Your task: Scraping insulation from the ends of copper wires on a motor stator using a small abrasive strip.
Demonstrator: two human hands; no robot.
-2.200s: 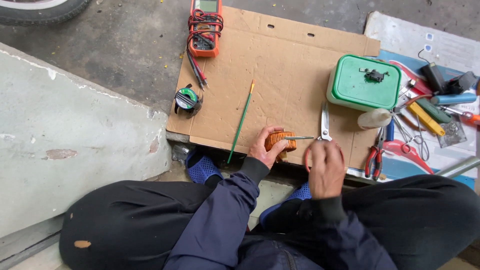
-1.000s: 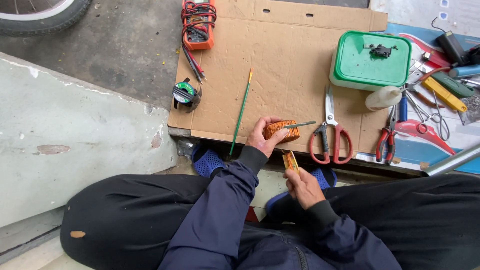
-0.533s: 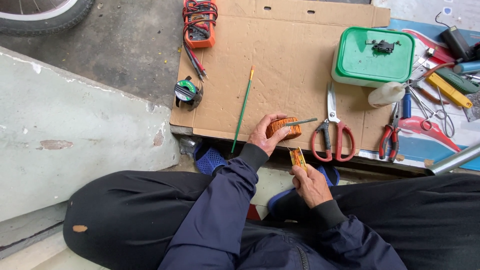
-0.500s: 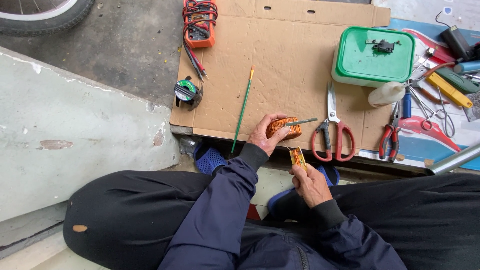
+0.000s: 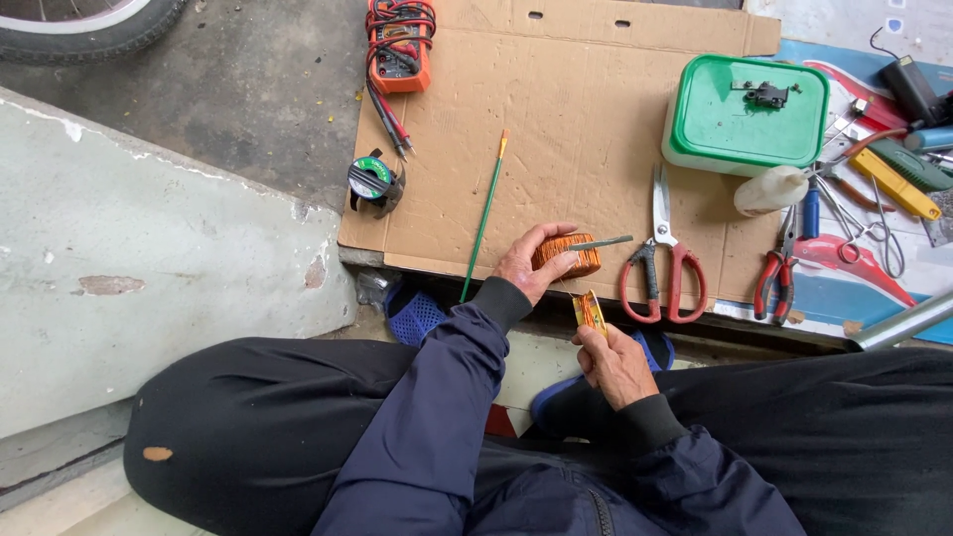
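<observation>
My left hand (image 5: 528,260) grips an orange copper-wire coil (image 5: 568,254) with a thin metal rod (image 5: 601,242) sticking out to the right, at the near edge of a cardboard sheet (image 5: 586,109). My right hand (image 5: 611,359) is lower, above my lap, pinching a small yellow-orange strip (image 5: 590,310). A fine wire seems to run between coil and strip. Red-handled scissors (image 5: 663,253) lie just right of the coil.
A green lidded box (image 5: 747,114), a white bottle (image 5: 772,189), red pliers (image 5: 776,273) and several tools lie at the right. An orange multimeter (image 5: 400,40), tape roll (image 5: 372,182) and green stick (image 5: 485,210) lie left. A concrete ledge (image 5: 149,258) is at far left.
My right hand left the scissors on the cardboard, drew back toward my lap and now holds the yellow-orange strip. My left hand stayed on the coil.
</observation>
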